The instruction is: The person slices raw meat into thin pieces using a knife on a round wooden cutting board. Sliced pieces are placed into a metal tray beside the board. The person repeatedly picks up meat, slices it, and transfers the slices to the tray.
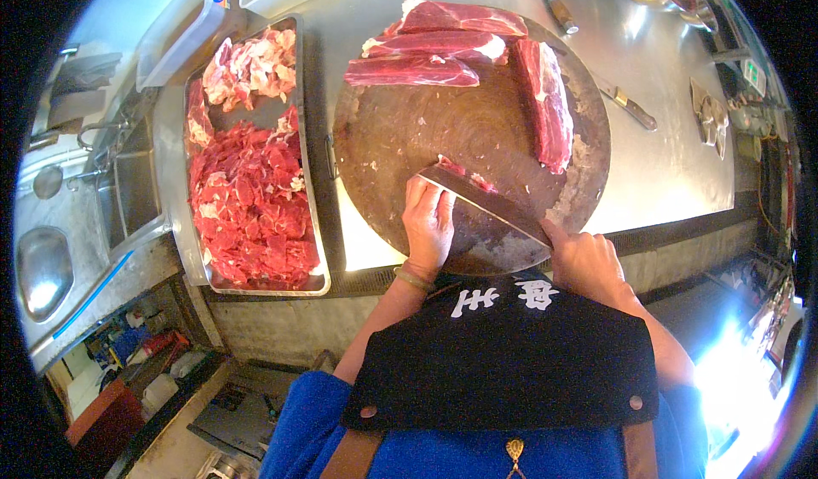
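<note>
My right hand [586,258] is closed around the handle of a wide-bladed kitchen knife [489,204]. The blade slants up and left across a round wooden chopping block [441,121]. My left hand [429,223] is at the blade's tip end, fingers bunched together; whether they pinch the blade or something behind it is hidden. Just beyond the blade lies a small scrap of red meat [452,164], partly covered by it. Three long strips of raw meat [412,72] lie side by side at the block's far edge. Another thick strip [546,105] lies lengthwise at the right.
Left of the block, a metal tray [310,185] holds sliced red meat [249,210] and pale fatty trimmings [255,67]. A smaller knife [632,108] lies on the steel table [677,166] at right, and another wooden-handled tool [562,15] lies farther back. Plastic bins [182,38] stand far left.
</note>
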A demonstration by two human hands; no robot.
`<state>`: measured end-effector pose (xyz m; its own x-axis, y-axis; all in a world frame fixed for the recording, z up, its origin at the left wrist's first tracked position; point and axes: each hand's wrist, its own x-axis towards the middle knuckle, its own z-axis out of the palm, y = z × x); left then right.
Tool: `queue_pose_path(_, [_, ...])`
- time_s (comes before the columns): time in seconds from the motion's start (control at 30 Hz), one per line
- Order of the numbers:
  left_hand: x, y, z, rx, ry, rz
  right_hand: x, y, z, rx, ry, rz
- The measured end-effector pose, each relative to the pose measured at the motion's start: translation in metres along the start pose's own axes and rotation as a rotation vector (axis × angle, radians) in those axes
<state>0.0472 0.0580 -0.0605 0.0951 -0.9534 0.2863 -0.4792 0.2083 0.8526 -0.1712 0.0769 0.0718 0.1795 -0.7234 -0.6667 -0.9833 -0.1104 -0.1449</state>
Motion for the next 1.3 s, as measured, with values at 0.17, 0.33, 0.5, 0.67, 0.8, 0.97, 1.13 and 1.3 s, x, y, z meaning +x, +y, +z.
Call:
queue_pose_path(0.17, [0.000,0.000,-0.002,-0.008,-0.034,-0.049,0.010,-0.008,-0.010,-0.035,0.035,-0.120])
queue_pose_path(0.33, [0.006,0.001,0.001,-0.005,0.032,0.090,0.054,-0.040,-0.002,0.001,0.128,-0.168])
queue_pose_path(0.5, [0.001,0.004,0.001,-0.075,0.080,-0.016,0.045,-0.025,0.001,-0.026,0.134,-0.151])
queue_pose_path(0.67, [0.001,0.005,0.004,-0.116,0.114,-0.040,0.024,0.004,-0.007,0.150,0.221,-0.114])
queue_pose_path(0.8, [-0.001,0.006,0.003,-0.057,0.092,-0.048,0.001,0.008,-0.003,0.101,0.158,-0.119])
queue_pose_path(0.97, [-0.002,0.002,0.002,-0.020,0.074,-0.035,-0.024,0.010,0.006,0.053,0.056,0.001])
queue_pose_path(1.13, [-0.001,0.000,0.005,0.015,0.088,-0.032,-0.012,0.006,0.009,0.037,0.032,0.003])
queue_pose_path(1.3, [-0.002,0.001,0.003,0.020,0.081,-0.056,0.010,-0.005,0.003,0.025,-0.007,-0.016])
